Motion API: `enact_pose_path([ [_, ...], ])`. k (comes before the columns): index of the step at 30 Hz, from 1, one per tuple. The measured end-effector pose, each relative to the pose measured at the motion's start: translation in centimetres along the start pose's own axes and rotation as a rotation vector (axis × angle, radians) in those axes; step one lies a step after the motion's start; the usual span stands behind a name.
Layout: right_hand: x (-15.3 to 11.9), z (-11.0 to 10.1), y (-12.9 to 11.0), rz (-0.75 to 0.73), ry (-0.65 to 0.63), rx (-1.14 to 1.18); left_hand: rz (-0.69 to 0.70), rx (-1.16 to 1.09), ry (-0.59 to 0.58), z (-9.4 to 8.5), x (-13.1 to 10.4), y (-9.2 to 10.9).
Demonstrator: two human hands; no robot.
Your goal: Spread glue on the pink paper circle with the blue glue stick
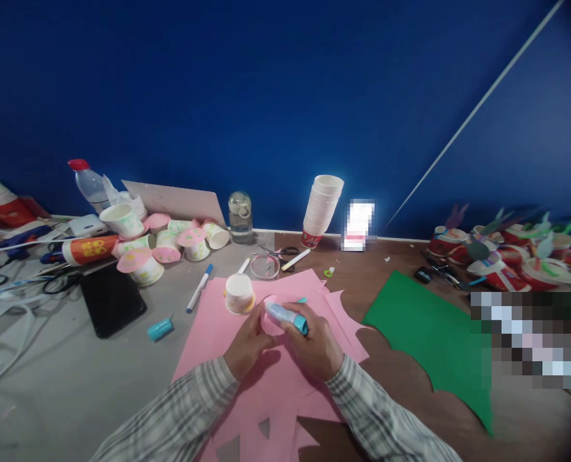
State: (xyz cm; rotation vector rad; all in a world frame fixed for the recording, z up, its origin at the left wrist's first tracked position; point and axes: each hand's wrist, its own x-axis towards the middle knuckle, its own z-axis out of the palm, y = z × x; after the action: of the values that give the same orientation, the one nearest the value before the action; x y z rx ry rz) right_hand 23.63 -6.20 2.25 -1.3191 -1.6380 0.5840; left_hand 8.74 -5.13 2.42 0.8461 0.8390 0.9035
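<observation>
My right hand [318, 345] is closed around a glue stick [280, 312] with a clear barrel and a turquoise base. The stick's far end rests against a small pink paper piece [270, 326], pinched in my left hand [247, 346]. Fingers cover part of that piece, so its full outline is hidden. Beneath both hands lie large pink paper sheets [203, 350] with cut edges. Just beyond my left hand a small white paper cup [240, 290] stands upside down, with yellow showing at its sides. A turquoise glue stick cap [161, 329] lies off to the left.
At the back left are several decorated cups with pink paper [194, 237], a black phone [113, 300] and cables. A blue marker [199, 289], scissors [289, 251], water bottle [240, 218] and tall cup stack [321, 208] stand beyond. Green paper [430, 346] lies right.
</observation>
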Motion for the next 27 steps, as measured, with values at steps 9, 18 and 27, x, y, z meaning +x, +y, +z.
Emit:
enact_pose_path([
  [9, -0.5, 0.7, 0.0, 0.043, -0.058, 0.126, -0.060, -0.080, 0.021, -1.1, 0.3, -0.3],
  [18, 0.3, -0.6, -0.7, -0.509, -0.135, -0.594, -0.070, -0.251, 0.062, -0.6, 0.5, 0.0],
  [27, -0.4, 0.4, 0.0, -0.172, -0.099, -0.213, -0.177, -0.146, 0.012, -0.9, 0.2, 0.3],
])
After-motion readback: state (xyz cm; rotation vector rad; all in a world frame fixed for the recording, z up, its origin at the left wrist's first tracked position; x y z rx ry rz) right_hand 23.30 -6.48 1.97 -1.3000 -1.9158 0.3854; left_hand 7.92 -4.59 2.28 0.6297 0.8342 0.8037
